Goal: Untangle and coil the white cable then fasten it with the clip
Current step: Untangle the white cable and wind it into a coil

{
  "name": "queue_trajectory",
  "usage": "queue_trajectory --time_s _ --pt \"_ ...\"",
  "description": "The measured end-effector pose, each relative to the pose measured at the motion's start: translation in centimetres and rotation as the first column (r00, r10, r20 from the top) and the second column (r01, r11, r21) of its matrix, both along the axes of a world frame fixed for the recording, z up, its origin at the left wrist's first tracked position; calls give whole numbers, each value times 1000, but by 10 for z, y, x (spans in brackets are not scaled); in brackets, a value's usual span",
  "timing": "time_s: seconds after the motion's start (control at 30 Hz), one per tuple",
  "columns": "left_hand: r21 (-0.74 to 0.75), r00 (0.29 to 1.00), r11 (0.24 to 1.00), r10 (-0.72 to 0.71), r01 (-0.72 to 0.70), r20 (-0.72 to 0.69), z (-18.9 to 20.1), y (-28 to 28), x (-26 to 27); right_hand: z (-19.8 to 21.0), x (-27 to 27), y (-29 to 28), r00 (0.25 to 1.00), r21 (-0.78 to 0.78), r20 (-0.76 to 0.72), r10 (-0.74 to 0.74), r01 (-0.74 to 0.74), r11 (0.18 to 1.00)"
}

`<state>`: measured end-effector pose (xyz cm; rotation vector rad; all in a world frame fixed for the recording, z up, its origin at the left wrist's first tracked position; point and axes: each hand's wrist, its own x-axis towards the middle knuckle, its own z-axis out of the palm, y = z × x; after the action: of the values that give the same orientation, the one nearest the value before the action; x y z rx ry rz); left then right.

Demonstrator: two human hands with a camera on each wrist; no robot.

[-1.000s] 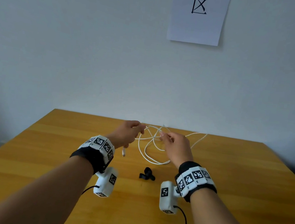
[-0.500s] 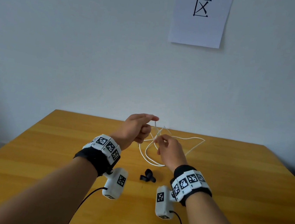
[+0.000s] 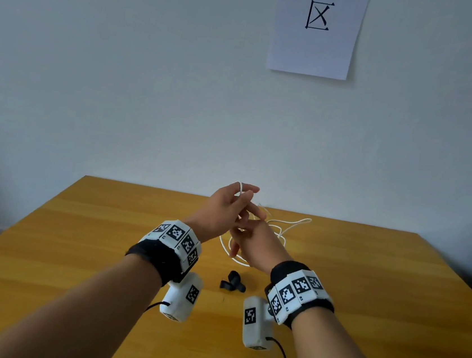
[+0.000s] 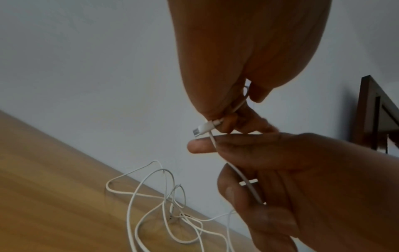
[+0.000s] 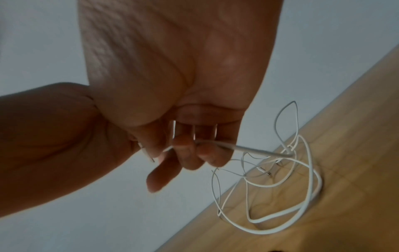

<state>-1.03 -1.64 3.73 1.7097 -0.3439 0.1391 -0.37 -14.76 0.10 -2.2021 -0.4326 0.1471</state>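
Note:
The white cable (image 3: 292, 225) lies in tangled loops on the wooden table (image 3: 74, 248) beyond my hands. My left hand (image 3: 244, 197) is raised above the table with a strand over its forefinger. In the left wrist view it pinches the cable's plug end (image 4: 204, 128). Just below it, my right hand (image 3: 241, 238) curls its fingers around the strand (image 5: 218, 143) that runs down to the tangle (image 5: 280, 187). The black clip (image 3: 233, 281) lies on the table between my wrists, untouched.
A pale wall rises right behind the table's far edge, with a sheet of paper (image 3: 316, 29) stuck on it. A dark wooden frame (image 4: 375, 110) stands at the right. Black cords trail from the wrist cameras over the near table.
My left hand has risen and drawn the cable's end up over its forefinger. My right hand has moved left under it, so the hands now touch. The loops on the table have tightened.

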Motion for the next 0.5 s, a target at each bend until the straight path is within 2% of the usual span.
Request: queue_trajectory --time_s 0.2,0.33,0.43,0.5 --pt "50 994 993 103 -104 21 -12 6 10 3 -5 -4 995 -10 -96 39 -40 999" --pt "266 989 953 129 -143 68 -14 9 12 1 -3 -4 990 -39 -118 77 -82 996" --pt "454 986 876 120 -162 120 -17 12 15 3 -3 -4 994 -65 -77 82 -87 994" --pt "539 988 828 114 -153 104 -19 15 16 6 -4 -6 997 -68 -50 60 -63 996"
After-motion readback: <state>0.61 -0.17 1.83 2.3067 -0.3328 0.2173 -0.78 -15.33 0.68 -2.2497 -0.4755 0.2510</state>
